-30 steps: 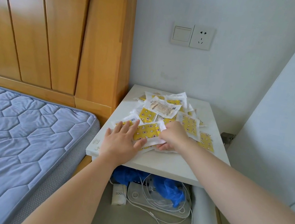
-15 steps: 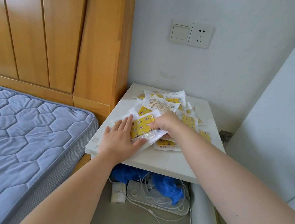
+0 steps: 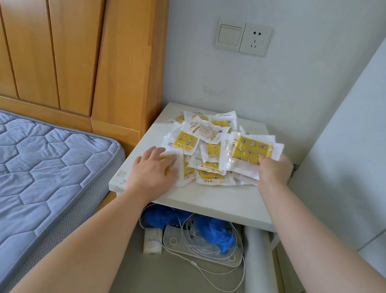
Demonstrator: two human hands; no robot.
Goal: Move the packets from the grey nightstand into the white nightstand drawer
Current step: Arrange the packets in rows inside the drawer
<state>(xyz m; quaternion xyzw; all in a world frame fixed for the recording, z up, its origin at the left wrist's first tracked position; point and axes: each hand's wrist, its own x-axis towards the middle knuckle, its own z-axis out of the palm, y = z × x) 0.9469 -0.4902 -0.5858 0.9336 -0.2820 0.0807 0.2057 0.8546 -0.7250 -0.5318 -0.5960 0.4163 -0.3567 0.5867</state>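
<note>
Open space under the nightstand [image 3: 216, 196] top holds, left to right: one small white pack [image 3: 152, 241], blue plastic [image 3: 216, 232], one flat white device [image 3: 201, 255] and tangled white cable [image 3: 206, 276]. On top, the left hand [image 3: 154, 170] lies flat, fingers straight, pressing one packet [image 3: 178, 167] at the left edge of the pile of packets [image 3: 202, 145]. The packets overlap, so the count is indeterminable. The right hand [image 3: 275, 170] grasps a bundle of packets [image 3: 249, 153], raised over the pile's right side.

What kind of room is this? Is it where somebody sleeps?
Most likely a bedroom. A blue quilted mattress lies against a wooden headboard, and a small nightstand heaped with packets stands right beside the bed.
</note>
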